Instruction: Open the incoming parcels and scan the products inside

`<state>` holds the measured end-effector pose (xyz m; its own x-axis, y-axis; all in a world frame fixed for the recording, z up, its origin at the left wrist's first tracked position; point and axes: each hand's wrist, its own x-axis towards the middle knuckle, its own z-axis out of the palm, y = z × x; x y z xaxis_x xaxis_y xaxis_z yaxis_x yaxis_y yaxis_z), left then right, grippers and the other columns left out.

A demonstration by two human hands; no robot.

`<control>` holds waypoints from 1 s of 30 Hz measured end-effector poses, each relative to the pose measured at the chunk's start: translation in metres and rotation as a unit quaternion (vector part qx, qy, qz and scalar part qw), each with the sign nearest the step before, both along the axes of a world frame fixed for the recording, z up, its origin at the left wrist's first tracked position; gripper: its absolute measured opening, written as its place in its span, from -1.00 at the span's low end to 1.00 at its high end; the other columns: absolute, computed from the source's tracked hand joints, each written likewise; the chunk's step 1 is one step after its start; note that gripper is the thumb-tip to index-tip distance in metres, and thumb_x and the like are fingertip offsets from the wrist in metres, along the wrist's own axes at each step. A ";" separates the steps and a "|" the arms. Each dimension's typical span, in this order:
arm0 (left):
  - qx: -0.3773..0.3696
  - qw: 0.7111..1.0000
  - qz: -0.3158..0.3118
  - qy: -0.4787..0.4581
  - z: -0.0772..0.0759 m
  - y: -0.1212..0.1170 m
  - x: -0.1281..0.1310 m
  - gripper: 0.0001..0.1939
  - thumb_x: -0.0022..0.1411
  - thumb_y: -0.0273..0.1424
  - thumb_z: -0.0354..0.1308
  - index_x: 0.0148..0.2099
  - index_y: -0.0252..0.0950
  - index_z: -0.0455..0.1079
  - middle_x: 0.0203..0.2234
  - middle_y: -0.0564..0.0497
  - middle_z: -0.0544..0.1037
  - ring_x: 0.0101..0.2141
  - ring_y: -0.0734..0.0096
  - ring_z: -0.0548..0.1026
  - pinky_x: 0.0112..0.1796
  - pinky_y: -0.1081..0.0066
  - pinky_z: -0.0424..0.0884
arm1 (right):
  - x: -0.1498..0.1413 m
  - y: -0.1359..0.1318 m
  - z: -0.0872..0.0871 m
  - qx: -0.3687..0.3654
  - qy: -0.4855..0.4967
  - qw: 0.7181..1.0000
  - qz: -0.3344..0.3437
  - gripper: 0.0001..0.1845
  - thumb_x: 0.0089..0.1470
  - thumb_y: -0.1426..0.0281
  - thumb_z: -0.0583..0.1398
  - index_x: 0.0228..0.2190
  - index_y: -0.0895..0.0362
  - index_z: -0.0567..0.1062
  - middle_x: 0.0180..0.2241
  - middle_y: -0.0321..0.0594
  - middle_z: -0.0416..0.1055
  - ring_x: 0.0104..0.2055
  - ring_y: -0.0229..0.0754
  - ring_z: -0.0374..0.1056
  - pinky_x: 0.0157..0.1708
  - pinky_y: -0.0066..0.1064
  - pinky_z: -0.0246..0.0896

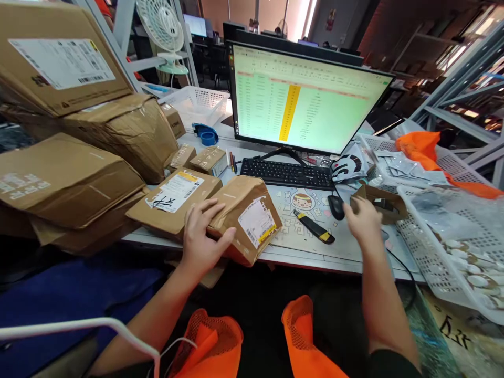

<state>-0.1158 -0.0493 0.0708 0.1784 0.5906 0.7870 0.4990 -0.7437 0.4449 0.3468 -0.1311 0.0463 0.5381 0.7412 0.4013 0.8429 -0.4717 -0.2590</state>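
Observation:
A taped cardboard box [236, 210] with a white and yellow label sits tilted at the front edge of the desk. My left hand [202, 233] grips its left side, thumb on the near face and fingers on top. My right hand [363, 216] is over the desk between the black mouse [336, 207] and a small open cardboard box [394, 207]. Motion blurs its fingers, and whether they touch that small box is unclear. Between my hands lies a black and yellow utility knife [314, 227] on the printed desk mat [285, 237].
Stacked cartons [63, 173] and a flat labelled parcel [173, 202] crowd the left. A monitor [307, 100] and keyboard [287, 174] stand behind. White plastic baskets [425, 262] with packets line the right. A blue tape roll [208, 136] lies at the back.

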 end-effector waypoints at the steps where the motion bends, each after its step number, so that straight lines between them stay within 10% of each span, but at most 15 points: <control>1: -0.001 1.000 0.002 -0.008 -0.001 0.005 -0.001 -0.57 0.29 -0.29 0.28 0.18 -0.20 0.46 0.11 -0.16 0.51 0.14 0.01 0.48 0.21 -0.04 0.37 | 0.011 -0.033 -0.007 -0.008 0.008 0.999 -0.037 -0.33 0.32 0.03 0.02 0.21 0.20 0.47 0.27 0.15 0.37 0.35 0.22 0.23 0.34 0.16 0.09; 7: 0.002 0.999 -0.044 -0.030 0.001 0.040 0.015 -0.63 0.27 -0.29 0.24 0.11 -0.24 0.52 0.06 -0.14 0.54 0.10 0.10 0.50 0.21 0.08 0.38 | 0.052 -0.125 -0.047 -0.172 0.156 0.950 -0.207 0.03 0.05 -0.11 0.23 0.35 0.30 0.31 0.08 0.38 0.48 0.13 0.44 0.43 0.10 0.16 0.32; 11: 0.029 0.998 -0.057 -0.014 0.004 0.047 0.037 -0.62 0.25 -0.27 0.25 0.09 -0.24 0.54 0.05 -0.16 0.54 0.09 0.06 0.49 0.19 0.05 0.38 | 0.041 -0.132 -0.046 0.017 0.294 0.938 -0.181 -0.16 -0.22 0.11 0.40 0.08 0.29 0.52 -0.08 0.22 0.58 0.00 0.29 0.50 0.02 0.04 0.39; 14: 0.060 0.997 -0.050 0.004 0.002 0.034 0.046 -0.60 0.23 -0.29 0.26 0.11 -0.24 0.53 0.07 -0.18 0.52 0.09 0.03 0.48 0.19 0.02 0.38 | -0.006 -0.150 -0.040 0.195 0.480 0.854 -0.051 -0.28 -0.34 0.13 0.48 -0.11 0.18 0.53 -0.38 -0.17 0.56 -0.36 -0.04 0.48 -0.27 -0.20 0.46; 17: 0.103 0.993 -0.054 0.026 -0.001 0.014 0.055 -0.58 0.19 -0.32 0.31 0.10 -0.24 0.53 0.09 -0.19 0.50 0.13 -0.01 0.45 0.21 0.00 0.36 | -0.074 -0.158 -0.036 0.186 0.567 0.801 0.046 -0.45 -0.22 0.18 0.48 -0.17 0.14 0.57 -0.58 -0.36 0.42 -0.55 -0.22 0.32 -0.48 -0.35 0.34; 24: 0.140 0.988 -0.058 0.037 -0.003 0.001 0.060 -0.57 0.18 -0.38 0.35 0.11 -0.25 0.51 0.10 -0.20 0.49 0.16 -0.03 0.42 0.22 -0.01 0.35 | -0.154 -0.128 -0.026 0.047 0.559 0.814 0.149 -0.45 -0.14 0.26 0.42 -0.05 0.09 0.61 -0.55 -0.30 0.47 -0.48 -0.10 0.44 -0.51 -0.34 0.36; 30: 0.108 0.993 -0.022 -0.052 -0.031 -0.013 0.012 -0.38 0.23 -0.40 0.32 0.33 -0.15 0.39 0.25 -0.20 0.40 0.26 -0.02 0.39 0.28 -0.02 0.30 | -0.060 -0.153 -0.025 0.077 0.470 0.878 -0.043 -0.27 -0.25 -0.01 0.45 -0.11 0.19 0.56 -0.47 -0.13 0.56 -0.45 -0.01 0.48 -0.43 -0.23 0.41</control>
